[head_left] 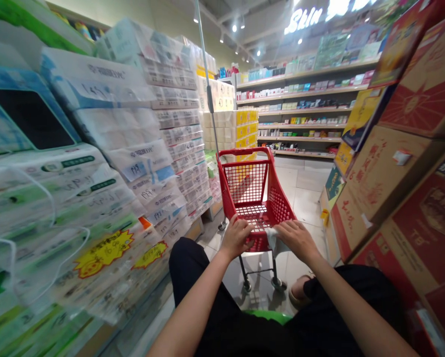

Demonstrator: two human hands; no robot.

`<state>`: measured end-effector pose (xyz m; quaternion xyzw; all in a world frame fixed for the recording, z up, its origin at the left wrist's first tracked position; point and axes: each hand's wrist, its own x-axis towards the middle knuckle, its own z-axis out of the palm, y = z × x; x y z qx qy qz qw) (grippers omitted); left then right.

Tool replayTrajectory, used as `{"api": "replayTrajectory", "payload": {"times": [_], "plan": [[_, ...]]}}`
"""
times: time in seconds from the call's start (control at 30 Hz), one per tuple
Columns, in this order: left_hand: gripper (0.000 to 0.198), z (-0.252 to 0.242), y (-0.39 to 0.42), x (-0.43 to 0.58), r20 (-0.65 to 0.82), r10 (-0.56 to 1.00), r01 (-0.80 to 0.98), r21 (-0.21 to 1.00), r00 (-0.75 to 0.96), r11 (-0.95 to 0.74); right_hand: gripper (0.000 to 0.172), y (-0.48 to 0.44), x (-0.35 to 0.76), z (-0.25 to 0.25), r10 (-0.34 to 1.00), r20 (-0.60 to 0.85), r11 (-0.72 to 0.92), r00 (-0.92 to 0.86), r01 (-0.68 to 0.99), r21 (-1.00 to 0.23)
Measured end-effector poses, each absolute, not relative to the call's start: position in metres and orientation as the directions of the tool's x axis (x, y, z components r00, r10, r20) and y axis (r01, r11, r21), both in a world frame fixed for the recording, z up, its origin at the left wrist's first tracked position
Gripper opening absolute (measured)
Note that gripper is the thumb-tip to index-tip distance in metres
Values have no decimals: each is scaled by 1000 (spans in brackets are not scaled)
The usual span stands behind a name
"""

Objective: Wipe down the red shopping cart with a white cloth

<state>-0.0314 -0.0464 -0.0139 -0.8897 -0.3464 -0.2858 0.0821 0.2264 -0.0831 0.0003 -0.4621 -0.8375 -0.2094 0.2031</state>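
Hiding white cloth (276, 241) partly: right hand (297, 240)

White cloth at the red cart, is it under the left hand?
No, the white cloth is under the right hand, while the left hand rests on the red cart.

Shop: shopping cart (227, 196), stocked shelves (304, 154)

left: stacked tissue packs (179, 119) | dark-screened device (32, 119), probably a phone | back: stocked shelves (304, 94) | right: red-and-brown cartons (386, 173)
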Motion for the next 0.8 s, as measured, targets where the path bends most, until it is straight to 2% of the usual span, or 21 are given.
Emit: {"api": "replayTrajectory", "payload": {"times": [0.2, 0.33, 0.47, 0.67, 0.8], "plan": [[34, -17, -43, -35, 579, 570, 661, 70, 583, -748, 20, -90, 242, 2, 723, 548, 420, -421, 898, 136], [50, -20, -42, -35, 591, 599, 684, 105, 541, -722, 21, -92, 206, -3, 730, 574, 384, -371, 917, 104], [60, -24, -41, -33, 608, 592, 687, 103, 528, -719, 23, -88, 157, -7, 703, 579, 420, -413, 898, 131], [58, -22, -41, -33, 601, 569, 656, 96, 562, -749, 23, -85, 139, -6, 695, 559, 484, -452, 869, 102], [44, -19, -40, -36, 579, 580, 654, 103, 573, -749, 24, -91, 186, -1, 710, 537, 490, -455, 867, 88]]}}
